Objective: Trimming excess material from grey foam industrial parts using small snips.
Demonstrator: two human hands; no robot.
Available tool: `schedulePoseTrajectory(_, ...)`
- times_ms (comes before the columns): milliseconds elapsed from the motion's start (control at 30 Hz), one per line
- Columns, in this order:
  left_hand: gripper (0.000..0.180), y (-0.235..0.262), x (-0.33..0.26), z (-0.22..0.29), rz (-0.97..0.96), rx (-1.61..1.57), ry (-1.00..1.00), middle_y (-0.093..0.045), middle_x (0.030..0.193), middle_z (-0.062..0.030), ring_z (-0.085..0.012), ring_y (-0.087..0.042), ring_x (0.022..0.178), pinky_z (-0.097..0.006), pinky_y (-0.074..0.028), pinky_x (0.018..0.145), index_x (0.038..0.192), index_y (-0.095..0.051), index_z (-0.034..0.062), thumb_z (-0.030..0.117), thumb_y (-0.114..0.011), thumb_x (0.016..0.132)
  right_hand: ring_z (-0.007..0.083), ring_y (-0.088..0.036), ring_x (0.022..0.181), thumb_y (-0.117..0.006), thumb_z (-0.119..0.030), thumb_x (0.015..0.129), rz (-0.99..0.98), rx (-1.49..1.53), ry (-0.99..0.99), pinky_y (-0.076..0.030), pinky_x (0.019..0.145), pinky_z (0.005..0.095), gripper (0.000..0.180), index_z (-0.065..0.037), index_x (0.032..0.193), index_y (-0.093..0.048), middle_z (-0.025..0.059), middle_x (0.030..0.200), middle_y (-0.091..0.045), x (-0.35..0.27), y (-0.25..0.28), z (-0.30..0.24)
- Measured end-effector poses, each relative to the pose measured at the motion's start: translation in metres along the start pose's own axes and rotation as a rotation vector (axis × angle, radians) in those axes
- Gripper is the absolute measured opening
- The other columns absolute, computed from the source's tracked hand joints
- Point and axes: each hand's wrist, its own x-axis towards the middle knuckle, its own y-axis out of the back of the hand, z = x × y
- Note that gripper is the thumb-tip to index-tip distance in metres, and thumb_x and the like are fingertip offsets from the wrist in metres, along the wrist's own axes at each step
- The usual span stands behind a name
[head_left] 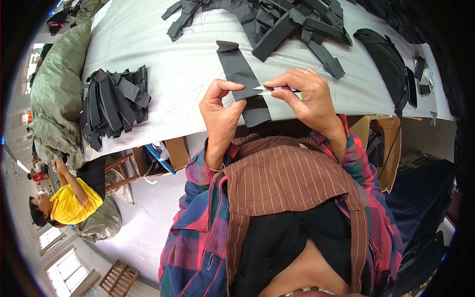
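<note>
My left hand (220, 110) pinches a dark grey fabric strip (236, 65) between thumb and forefinger, just above the table's near edge. The strip's far end is folded over, and its near end hangs toward me. In my right hand (311, 100) are small thread snips (265, 91), their pale metal blades pointing left. The blade tips are at the strip's right edge, beside my left fingertips. Whether they touch the cloth or a thread I cannot tell.
A pile of dark strips (282, 29) lies at the table's far side, a stack of strips (115, 101) at the left. A black bag (383, 62) lies at the right on the white-covered table (178, 64). Cardboard boxes (177, 152) stand underneath. A person in yellow (74, 203) works at far left.
</note>
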Motion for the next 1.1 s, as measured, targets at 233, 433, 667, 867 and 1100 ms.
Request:
schedulePoseTrajectory(233,0.025,-0.0002,-0.0019,-0.0003,0.004,-0.002,0.013,-0.060,0.085,-0.0016,-0.0098,-0.056,0.086,-0.023,-0.043,0.082,0.085,-0.061,0.0012,-0.013,-0.059,0.064,0.0159,-0.056,0.063,-0.071,-0.019,0.076,0.025,-0.069,0.028,-0.033,0.059,0.0295,0.009,-0.014,0.082,-0.068,-0.0023,0.070,-0.063,-0.0017,-0.0024,-0.0007)
schedulePoseTrajectory(433,0.023,-0.0007,-0.0029,-0.0036,0.036,0.073,-0.079,-0.059,0.084,-0.0028,-0.0107,-0.056,0.082,-0.024,-0.043,0.081,0.083,-0.060,0.0010,-0.012,-0.060,0.064,0.0149,-0.055,0.062,-0.071,-0.019,0.076,0.094,-0.045,-0.032,-0.033,0.059,0.0291,0.009,-0.014,0.081,-0.068,-0.0021,0.070,-0.064,-0.0042,-0.0026,0.0019)
schedulePoseTrajectory(667,0.021,-0.0034,-0.0031,-0.0013,0.056,0.168,-0.187,-0.060,0.080,-0.0035,-0.0118,-0.056,0.079,-0.024,-0.044,0.079,0.083,-0.061,0.0012,-0.011,-0.061,0.065,0.0138,-0.054,0.059,-0.072,-0.020,0.075,0.058,-0.096,-0.022,-0.033,0.059,0.0290,0.010,-0.013,0.081,-0.067,-0.0024,0.069,-0.063,-0.0054,-0.0018,-0.0026)
schedulePoseTrajectory(867,0.020,-0.0040,-0.0046,-0.0015,0.067,0.162,-0.217,-0.060,0.080,-0.0038,-0.0120,-0.056,0.079,-0.024,-0.044,0.077,0.082,-0.061,0.0015,-0.011,-0.063,0.066,0.0136,-0.053,0.057,-0.072,-0.021,0.075,0.072,-0.121,-0.014,-0.033,0.059,0.0289,0.011,-0.013,0.081,-0.067,-0.0025,0.067,-0.062,-0.0063,-0.0011,-0.0019)
schedulePoseTrajectory(1100,0.020,-0.0053,-0.0049,-0.0021,0.085,0.182,-0.255,-0.062,0.083,-0.0045,-0.0125,-0.058,0.082,-0.024,-0.044,0.077,0.082,-0.061,0.0022,-0.011,-0.065,0.067,0.0143,-0.053,0.058,-0.071,-0.021,0.076,0.065,-0.115,-0.040,-0.033,0.060,0.0290,0.011,-0.013,0.081,-0.067,-0.0018,0.067,-0.062,-0.0084,0.0001,-0.0035)
